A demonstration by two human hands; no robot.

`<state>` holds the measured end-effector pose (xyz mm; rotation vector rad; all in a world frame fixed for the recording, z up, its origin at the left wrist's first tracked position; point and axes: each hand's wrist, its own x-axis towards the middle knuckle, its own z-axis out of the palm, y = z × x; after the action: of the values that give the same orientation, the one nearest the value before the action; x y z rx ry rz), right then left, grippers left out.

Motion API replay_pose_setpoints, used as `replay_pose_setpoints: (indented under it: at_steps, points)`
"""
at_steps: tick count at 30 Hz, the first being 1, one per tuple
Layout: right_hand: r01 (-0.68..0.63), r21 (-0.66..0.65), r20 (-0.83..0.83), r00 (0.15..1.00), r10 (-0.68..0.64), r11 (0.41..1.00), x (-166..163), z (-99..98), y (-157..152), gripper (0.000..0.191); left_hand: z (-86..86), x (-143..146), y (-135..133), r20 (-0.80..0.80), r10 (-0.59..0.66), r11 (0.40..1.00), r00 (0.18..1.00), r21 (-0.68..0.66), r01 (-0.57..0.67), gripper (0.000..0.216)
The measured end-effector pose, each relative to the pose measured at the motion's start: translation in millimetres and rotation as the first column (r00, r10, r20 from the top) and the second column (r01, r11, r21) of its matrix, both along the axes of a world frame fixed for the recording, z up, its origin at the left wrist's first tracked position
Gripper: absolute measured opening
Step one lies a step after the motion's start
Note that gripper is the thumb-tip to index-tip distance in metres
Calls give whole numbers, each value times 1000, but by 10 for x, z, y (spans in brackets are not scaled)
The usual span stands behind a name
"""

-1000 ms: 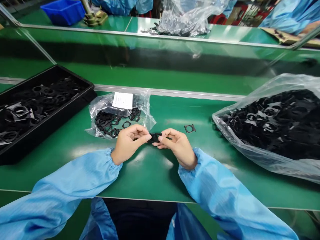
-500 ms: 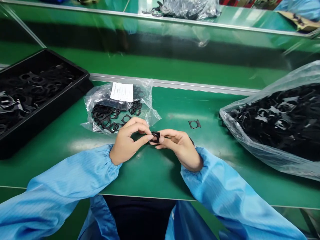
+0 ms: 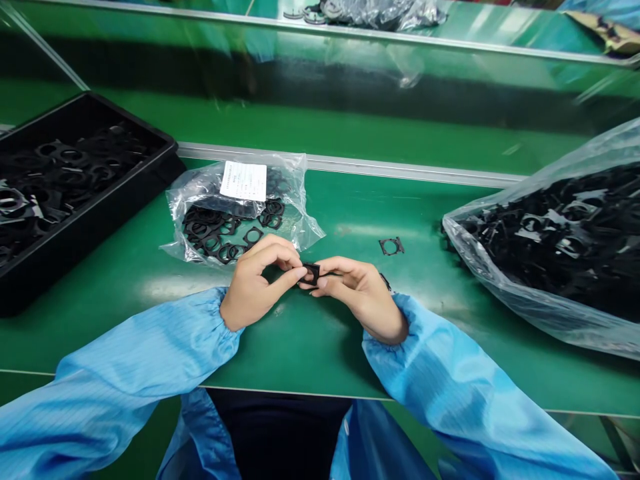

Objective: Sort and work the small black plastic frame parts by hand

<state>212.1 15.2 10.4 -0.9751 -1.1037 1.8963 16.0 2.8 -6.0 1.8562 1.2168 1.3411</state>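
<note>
Between my two hands is a small black plastic frame (image 3: 313, 272) with a round opening, held above the green table. My left hand (image 3: 263, 277) pinches its left side between thumb and fingers. The fingertips of my right hand (image 3: 357, 290) grip its right side, partly hiding it. Just behind my left hand lies a clear plastic bag (image 3: 300, 230) with black rings and square ring pieces (image 3: 213, 233) in it and a white label (image 3: 243, 181) on top. A flat black frame (image 3: 391, 247) with a round hole lies alone beyond my right hand.
A black bin (image 3: 135, 180) full of dark plastic parts stands at the left. At the right, a large open clear bag (image 3: 480, 267) holds a heap of similar black parts. A metal strip (image 3: 360, 167) runs along the table's back, and a raised shelf carries a grey plastic bag (image 3: 380, 15).
My hands keep hold of the black frame in almost the same place, with only a slight shift of the fingers. The whole view has tilted a little.
</note>
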Motion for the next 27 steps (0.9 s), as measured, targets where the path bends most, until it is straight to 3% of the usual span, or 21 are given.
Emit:
replay_pose_setpoints:
  at_steps: [7,14,22,27]
  points:
    - [-19,17,-4,1000,19,1000,-3,8,-6,34,11,3,10,-15,5,996,1000,87,-4,11]
    - [61,49,53,997,-63,997,-78,-9,-48,43,33,17,-13,-64,29,987,998,162,-19,10]
    - [129,203,108,982,-153,971,-63,10,-54,32,-20,27,-33,16,-11,993,1000,121,9,14]
    - [141,383,141,968,-209,913,-37,21,-62,23,-17,8,-21,24,-38,993,999,114,35,10]
